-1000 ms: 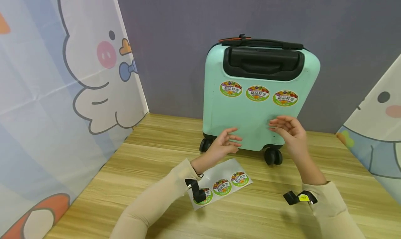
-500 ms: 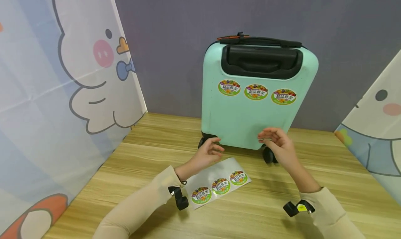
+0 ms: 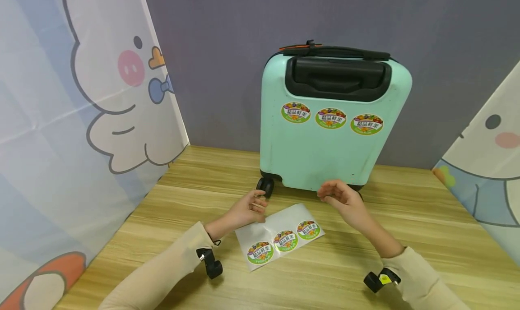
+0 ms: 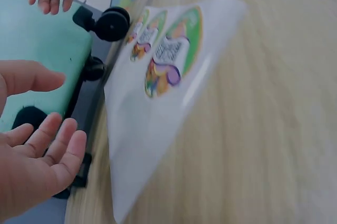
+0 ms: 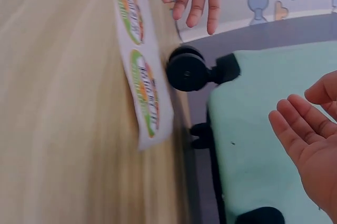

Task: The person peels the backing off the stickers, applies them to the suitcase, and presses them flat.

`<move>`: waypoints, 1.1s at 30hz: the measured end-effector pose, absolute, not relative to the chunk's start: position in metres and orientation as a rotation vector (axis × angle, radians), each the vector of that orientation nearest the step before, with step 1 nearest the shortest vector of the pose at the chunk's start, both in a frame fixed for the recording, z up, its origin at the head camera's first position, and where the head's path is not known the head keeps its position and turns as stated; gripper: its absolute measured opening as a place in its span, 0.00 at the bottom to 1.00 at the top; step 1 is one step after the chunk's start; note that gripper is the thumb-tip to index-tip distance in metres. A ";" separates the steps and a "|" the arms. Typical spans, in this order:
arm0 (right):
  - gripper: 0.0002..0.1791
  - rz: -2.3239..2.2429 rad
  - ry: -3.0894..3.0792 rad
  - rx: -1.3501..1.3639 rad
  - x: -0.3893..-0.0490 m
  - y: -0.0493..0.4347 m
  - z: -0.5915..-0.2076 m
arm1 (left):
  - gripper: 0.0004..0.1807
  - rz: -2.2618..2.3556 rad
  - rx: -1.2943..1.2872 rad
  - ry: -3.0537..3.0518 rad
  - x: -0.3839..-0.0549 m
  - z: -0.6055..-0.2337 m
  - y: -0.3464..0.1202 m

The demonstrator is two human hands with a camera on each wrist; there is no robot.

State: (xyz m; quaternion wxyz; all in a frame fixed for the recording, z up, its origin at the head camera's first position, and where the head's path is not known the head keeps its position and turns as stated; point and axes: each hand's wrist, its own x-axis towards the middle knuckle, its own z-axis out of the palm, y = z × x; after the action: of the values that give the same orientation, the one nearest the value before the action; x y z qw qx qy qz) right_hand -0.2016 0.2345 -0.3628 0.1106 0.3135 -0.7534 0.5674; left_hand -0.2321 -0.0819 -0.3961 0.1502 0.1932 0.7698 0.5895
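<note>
A mint-green suitcase [image 3: 321, 152] stands upright, with three oval fruit stickers [image 3: 331, 118] in a row below its black handle recess. On the table in front lies a white sticker sheet [image 3: 274, 219]; three more fruit stickers [image 3: 286, 241] run along its near edge, and the rest is bare backing. My left hand [image 3: 245, 209] hovers by the sheet's left far corner, fingers loosely bent and holding nothing visible. My right hand [image 3: 343, 201] is in front of the suitcase's lower edge. In the right wrist view its fingers [image 5: 300, 121] look relaxed, with nothing between them and the thumb.
A wooden table [image 3: 195, 174] carries everything. Behind the suitcase rises a grey wall panel [image 3: 219, 75]. Cartoon-printed cloths hang at left [image 3: 109, 98] and right [image 3: 483, 165]. One black suitcase wheel [image 3: 266, 187] stands just beyond my left hand.
Both hands have drawn down from the suitcase toward the sticker sheet, each moving left. My left forearm no longer covers the sheet's leftmost sticker. The suitcase and its stickers stay as they were.
</note>
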 end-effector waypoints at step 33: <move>0.17 0.646 -2.558 1.402 -0.181 0.193 -0.388 | 0.42 0.773 0.682 2.687 -0.210 -0.389 -0.102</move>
State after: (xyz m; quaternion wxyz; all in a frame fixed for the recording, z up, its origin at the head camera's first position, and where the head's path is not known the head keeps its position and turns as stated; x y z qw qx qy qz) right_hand -0.1808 0.1927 -0.3880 0.0769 0.4679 -0.8536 0.2156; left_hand -0.2102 -0.1020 -0.3885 0.1316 0.2349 0.9255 0.2664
